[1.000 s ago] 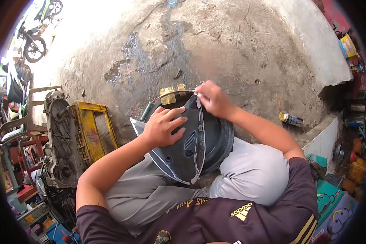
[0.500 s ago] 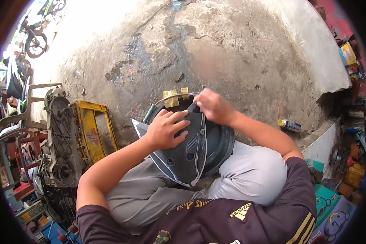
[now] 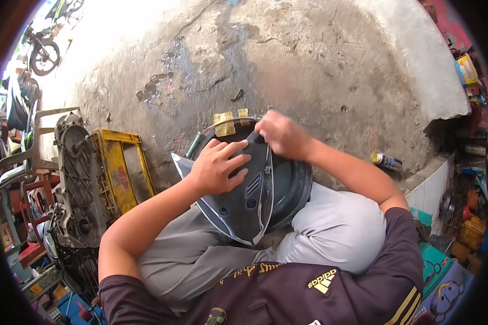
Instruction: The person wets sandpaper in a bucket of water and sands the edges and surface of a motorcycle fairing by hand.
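Observation:
A dark grey plastic motorcycle body panel with pale edges, two round holes and a slotted vent lies tilted across a black basin. Flat on the panel's upper left rests my left hand, fingers spread. My right hand is curled closed at the panel's far narrow tip; whatever its fingers pinch there is hidden. Yellowish foam-like pieces sit on the basin's far rim, just left of my right hand. A thin greenish stick leans at the rim's left side.
To the left stand a metal engine casing and a yellow crate-like frame. A spray can lies on the rough concrete floor at right. A motorcycle wheel shows at upper left. Cluttered parts line the right edge.
The whole view has shifted slightly. My right hand has moved a little away from me along the panel's tip. My left hand stays in place on the panel.

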Action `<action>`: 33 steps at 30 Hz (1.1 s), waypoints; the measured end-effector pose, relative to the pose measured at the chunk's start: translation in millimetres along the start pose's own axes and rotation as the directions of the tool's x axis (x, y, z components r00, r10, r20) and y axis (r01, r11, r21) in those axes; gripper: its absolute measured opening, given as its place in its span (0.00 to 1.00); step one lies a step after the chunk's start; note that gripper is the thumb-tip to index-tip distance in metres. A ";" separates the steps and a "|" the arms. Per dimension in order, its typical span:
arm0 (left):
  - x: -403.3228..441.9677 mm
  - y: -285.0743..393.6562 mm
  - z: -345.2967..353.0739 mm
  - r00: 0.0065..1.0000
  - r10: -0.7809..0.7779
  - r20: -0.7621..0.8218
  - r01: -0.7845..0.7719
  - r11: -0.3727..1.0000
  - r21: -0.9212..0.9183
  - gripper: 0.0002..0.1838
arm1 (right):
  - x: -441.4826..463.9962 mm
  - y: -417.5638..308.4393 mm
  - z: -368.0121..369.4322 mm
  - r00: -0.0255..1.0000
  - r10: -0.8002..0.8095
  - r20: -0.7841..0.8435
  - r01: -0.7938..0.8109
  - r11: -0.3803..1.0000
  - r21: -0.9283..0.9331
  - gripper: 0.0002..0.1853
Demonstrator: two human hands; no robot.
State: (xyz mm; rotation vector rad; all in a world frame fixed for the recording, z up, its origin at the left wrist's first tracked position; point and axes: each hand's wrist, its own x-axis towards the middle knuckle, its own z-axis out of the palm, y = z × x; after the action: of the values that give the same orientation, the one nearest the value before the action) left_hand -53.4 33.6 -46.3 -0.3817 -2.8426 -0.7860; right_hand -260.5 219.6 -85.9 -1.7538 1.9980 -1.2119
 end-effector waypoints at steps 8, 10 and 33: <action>2.6 -0.9 -1.5 1.000 0.008 0.001 -0.008 1.000 0.006 0.18 | 3.0 0.9 -1.7 0.999 -0.047 -0.016 0.047 0.999 -0.026 0.15; 0.8 -0.1 -0.4 1.000 -0.009 0.003 0.009 1.000 0.001 0.18 | 9.9 18.3 -10.9 0.997 -0.080 0.018 0.082 0.980 -0.182 0.11; 0.8 -1.5 1.0 1.000 -0.003 -0.022 0.003 1.000 -0.010 0.18 | -2.2 20.0 -8.9 0.993 -0.091 -0.074 0.078 0.985 -0.156 0.11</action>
State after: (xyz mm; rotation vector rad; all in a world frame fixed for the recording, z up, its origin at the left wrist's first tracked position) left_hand -54.7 33.1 -47.6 -0.3682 -2.8210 -0.8004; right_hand -280.0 224.4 -94.8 -1.9078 2.1348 -1.2016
